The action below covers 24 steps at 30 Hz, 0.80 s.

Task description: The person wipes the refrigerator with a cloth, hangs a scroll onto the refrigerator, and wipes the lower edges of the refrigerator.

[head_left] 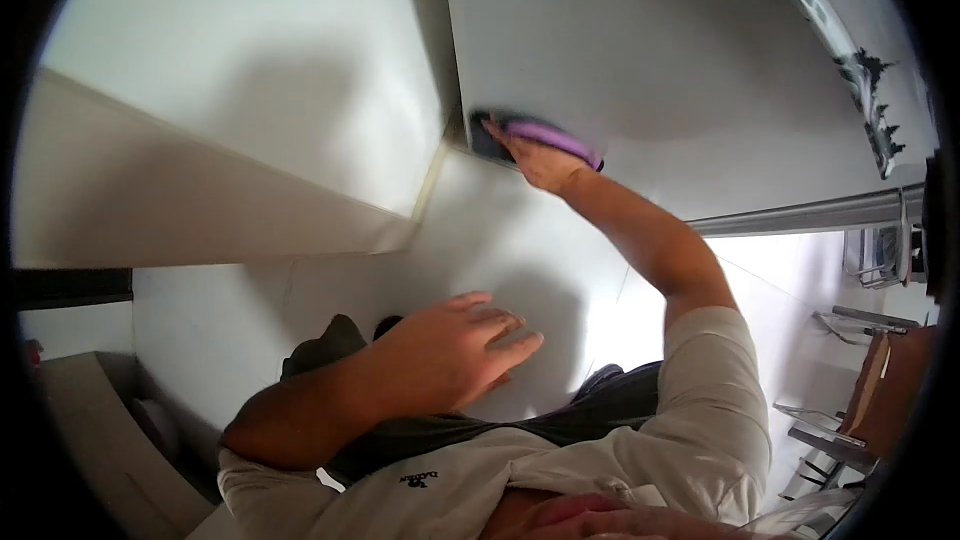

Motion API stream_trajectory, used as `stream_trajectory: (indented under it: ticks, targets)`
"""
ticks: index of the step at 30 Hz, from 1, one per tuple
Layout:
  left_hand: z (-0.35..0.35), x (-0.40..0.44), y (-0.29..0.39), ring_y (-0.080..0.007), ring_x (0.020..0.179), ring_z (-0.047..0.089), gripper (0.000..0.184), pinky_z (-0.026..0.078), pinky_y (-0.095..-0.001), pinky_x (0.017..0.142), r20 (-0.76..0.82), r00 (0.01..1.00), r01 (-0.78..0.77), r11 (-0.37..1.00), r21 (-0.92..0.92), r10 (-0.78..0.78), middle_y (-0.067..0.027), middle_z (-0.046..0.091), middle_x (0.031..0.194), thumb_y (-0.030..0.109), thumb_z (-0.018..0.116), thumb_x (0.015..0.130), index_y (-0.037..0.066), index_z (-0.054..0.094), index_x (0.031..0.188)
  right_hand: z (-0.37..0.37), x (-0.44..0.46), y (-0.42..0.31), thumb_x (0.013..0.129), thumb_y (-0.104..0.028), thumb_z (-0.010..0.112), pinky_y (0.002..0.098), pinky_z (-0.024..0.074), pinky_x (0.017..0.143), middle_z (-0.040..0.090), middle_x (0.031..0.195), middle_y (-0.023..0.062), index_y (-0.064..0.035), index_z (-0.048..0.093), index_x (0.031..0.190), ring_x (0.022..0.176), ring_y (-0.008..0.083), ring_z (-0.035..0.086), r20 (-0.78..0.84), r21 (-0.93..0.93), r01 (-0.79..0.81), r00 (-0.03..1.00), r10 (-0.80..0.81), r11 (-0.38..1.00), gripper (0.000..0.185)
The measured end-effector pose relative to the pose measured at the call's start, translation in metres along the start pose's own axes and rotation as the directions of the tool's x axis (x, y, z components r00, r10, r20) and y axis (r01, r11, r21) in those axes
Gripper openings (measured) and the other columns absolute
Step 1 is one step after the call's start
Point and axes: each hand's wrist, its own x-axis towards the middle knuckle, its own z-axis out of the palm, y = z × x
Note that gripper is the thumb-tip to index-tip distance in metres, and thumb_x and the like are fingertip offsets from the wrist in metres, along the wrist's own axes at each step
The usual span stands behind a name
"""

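My right hand (548,165) reaches forward and is wrapped round a flat purple-and-black hand tool (550,135). The tool is slightly blurred, so its exact kind does not show. It lies against the smooth grey panel (640,60), close to the panel's lower left corner. Nearer my body, my left hand (450,352) hangs in the air over the floor. Its fingers are loosely bent and apart, with nothing in them.
A white boxy surface (250,120) stands left of the panel. Below lies a pale tiled floor (490,210) with shadows on it. At the right are a metal rail (820,213) and a brown chair (890,390) with metal legs. A beige box-like object (110,440) is at the lower left.
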Motion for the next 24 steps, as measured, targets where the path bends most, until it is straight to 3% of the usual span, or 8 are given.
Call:
stream_trajectory:
  ticks: [2,4,6,11,16,20,21,24]
  targets:
    - [-0.001,-0.006,0.001,-0.0274,0.104,0.062,0.045,0.044,-0.0434,0.1,-0.029,1.0,-0.005,1.0,0.028,0.006,-0.0147,0.064,0.111,0.022,0.069,0.083,0.006,0.057,0.123,0.036,0.018,-0.068,0.09,-0.01,0.041,0.0328,0.0235,0.117,0.032,0.152,0.015,-0.0029,0.037,0.144,0.141,0.0254,0.03,0.105,0.286,0.121,0.982,-0.156,0.95,0.055]
    - [0.009,-0.015,0.002,-0.0278,0.089,0.065,0.041,0.046,-0.0396,0.094,-0.103,0.995,-0.006,1.0,0.019,0.008,-0.0136,0.066,0.098,0.018,0.066,0.081,0.004,0.058,0.119,0.07,-0.001,-0.121,0.092,-0.009,0.038,0.0318,0.0271,0.115,0.033,0.152,0.0133,-0.0024,0.031,0.146,0.138,0.0251,0.035,0.228,0.968,-0.225,0.974,-0.014,0.109,0.056]
    - [0.013,-0.023,0.004,-0.028,0.085,0.065,0.04,0.047,-0.0403,0.091,-0.126,0.992,-0.026,0.999,0.027,0.029,-0.0128,0.066,0.095,0.018,0.065,0.082,0.005,0.059,0.119,0.094,-0.039,-0.148,0.094,-0.008,0.035,0.0308,0.0307,0.113,0.033,0.152,0.0116,-0.0019,0.026,0.148,0.134,0.0247,0.041,0.285,0.958,-0.282,0.957,0.052,-0.05,0.056]
    - [0.005,-0.024,0.008,-0.0278,0.107,0.063,0.048,0.041,-0.0474,0.105,0.035,0.999,0.008,1.0,-0.025,-0.007,-0.0158,0.065,0.114,0.023,0.07,0.083,0.008,0.056,0.127,0.123,-0.127,-0.128,0.088,-0.003,0.039,0.03,0.0342,0.11,0.035,0.153,0.0023,-0.015,0.04,0.146,0.136,0.0195,0.04,-0.053,0.741,-0.364,0.806,0.59,0.565,0.058]
    - [0.004,-0.014,0.008,-0.0267,0.112,0.06,0.048,0.04,-0.0481,0.106,0.17,0.984,0.048,0.999,0.001,-0.047,-0.0132,0.061,0.123,0.022,0.07,0.083,0.009,0.056,0.126,0.008,-0.148,0.055,0.08,0.0,0.046,0.035,0.0226,0.119,0.031,0.155,0.0036,-0.0148,0.041,0.144,0.144,0.0229,0.025,-0.086,0.841,-0.405,0.554,0.828,0.358,0.066]
    - [0.006,-0.007,0.017,-0.0253,0.116,0.058,0.048,0.04,-0.047,0.107,0.221,0.966,0.138,0.99,0.007,-0.136,-0.0103,0.06,0.126,0.022,0.071,0.083,0.009,0.055,0.126,0.025,-0.092,0.028,0.084,-0.008,0.041,0.0344,0.0134,0.121,0.025,0.155,0.0141,-0.007,0.033,0.148,0.147,0.0266,0.015,-0.176,0.789,-0.364,0.637,0.751,0.494,0.064]
    - [0.006,-0.005,0.022,-0.0251,0.116,0.058,0.047,0.04,-0.0466,0.107,0.217,0.965,0.148,0.989,0.014,-0.148,-0.0101,0.06,0.125,0.022,0.071,0.083,0.009,0.055,0.125,0.024,-0.087,0.013,0.087,-0.015,0.04,0.036,0.0117,0.121,0.024,0.155,0.0179,0.0017,0.036,0.144,0.146,0.0297,0.014,-0.217,0.401,-0.507,0.757,0.617,0.763,0.059]
    - [0.012,0.0,0.035,-0.0254,0.114,0.059,0.047,0.04,-0.0456,0.106,0.206,0.964,0.16,0.986,0.046,-0.166,-0.0102,0.061,0.123,0.023,0.071,0.083,0.009,0.055,0.125,0.091,-0.061,-0.113,0.094,-0.021,0.039,0.0374,0.0179,0.118,0.031,0.151,0.0169,0.0018,0.046,0.137,0.142,0.0308,0.024,-0.042,0.409,-0.199,0.971,0.237,0.891,0.05]
